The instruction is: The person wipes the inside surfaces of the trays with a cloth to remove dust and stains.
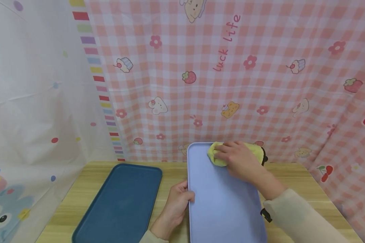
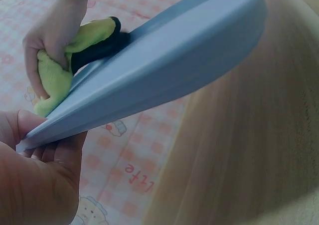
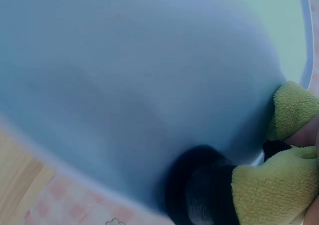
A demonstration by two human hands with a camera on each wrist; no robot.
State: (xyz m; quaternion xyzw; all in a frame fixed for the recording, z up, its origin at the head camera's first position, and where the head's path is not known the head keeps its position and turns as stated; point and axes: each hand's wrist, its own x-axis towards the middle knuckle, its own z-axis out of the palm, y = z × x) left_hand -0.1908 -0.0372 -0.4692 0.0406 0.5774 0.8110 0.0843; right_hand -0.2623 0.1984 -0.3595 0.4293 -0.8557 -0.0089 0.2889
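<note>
A light purple tray (image 1: 222,206) is held up at a tilt above the table. My left hand (image 1: 177,202) grips its left edge, thumb over the front face and fingers behind, as the left wrist view (image 2: 40,180) also shows. Near the tray's top, my right hand (image 1: 238,160) holds a bunched yellow-green cloth (image 1: 217,154) against the inner face. Black trim along the cloth (image 3: 274,190) shows in the right wrist view, where most of the right hand is out of frame.
A dark blue tray (image 1: 120,202) lies flat on the wooden table (image 1: 86,182), left of my left hand. Behind the table hangs a pink checked curtain (image 1: 170,87), with a white patterned one (image 1: 42,111) on the left.
</note>
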